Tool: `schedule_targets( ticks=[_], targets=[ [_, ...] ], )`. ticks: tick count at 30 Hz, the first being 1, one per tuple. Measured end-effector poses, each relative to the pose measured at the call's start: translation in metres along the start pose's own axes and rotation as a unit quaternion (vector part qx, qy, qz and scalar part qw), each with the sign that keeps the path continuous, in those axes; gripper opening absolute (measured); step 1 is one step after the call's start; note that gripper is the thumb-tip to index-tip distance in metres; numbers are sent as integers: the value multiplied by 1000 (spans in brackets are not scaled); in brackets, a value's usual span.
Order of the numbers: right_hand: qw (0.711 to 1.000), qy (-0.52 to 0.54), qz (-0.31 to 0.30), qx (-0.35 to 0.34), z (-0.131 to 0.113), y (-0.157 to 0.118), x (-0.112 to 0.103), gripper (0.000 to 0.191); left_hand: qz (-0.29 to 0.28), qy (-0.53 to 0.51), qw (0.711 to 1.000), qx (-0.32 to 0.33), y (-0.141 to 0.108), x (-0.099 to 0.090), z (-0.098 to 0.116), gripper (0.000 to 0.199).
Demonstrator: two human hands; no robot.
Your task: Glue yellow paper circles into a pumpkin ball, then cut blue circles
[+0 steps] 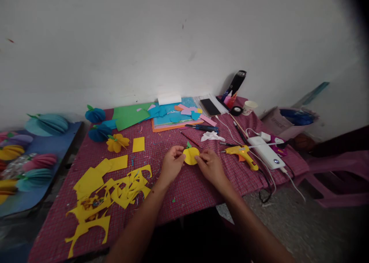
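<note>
A round yellow paper piece (190, 156) with a small green stem at its top is held between both hands above the checked cloth. My left hand (173, 161) pinches its left edge, and my right hand (210, 163) pinches its right edge. Left of my left hand, a small yellow paper rectangle (138, 144) lies by an orange-yellow paper pumpkin (117, 142). Just right of my right hand rests a yellow glue gun (242, 155).
Yellow scraps (129, 188) cover the left of the tablecloth (170, 193). Coloured sheets (132, 116), a phone (210, 107), a black bottle (238, 81) and a paper cup (249, 107) stand or lie behind. A white power strip (265, 152) trails cables at right.
</note>
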State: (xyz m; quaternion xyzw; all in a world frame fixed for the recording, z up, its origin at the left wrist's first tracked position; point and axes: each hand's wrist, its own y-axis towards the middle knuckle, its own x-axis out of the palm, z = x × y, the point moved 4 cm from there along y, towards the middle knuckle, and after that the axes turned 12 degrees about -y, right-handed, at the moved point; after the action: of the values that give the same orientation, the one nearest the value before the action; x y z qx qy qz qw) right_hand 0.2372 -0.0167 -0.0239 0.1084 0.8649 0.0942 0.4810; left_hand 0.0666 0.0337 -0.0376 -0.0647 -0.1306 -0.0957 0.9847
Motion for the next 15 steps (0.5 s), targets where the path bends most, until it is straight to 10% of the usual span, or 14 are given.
schedule_targets(
  ticks=[5, 9, 15],
  targets=[
    [995, 87, 21, 47, -5, 3, -8, 26, -2, -154, 983, -100, -2, 2, 4, 46],
    [947, 277, -57, 154, -18, 1, -5, 28, -5, -206, 977, -52, -8, 0, 29, 46],
    [889, 349, -223, 198, -36, -6, 12, 23, -78, -3, 997, -2, -12, 11, 58, 26]
  ],
)
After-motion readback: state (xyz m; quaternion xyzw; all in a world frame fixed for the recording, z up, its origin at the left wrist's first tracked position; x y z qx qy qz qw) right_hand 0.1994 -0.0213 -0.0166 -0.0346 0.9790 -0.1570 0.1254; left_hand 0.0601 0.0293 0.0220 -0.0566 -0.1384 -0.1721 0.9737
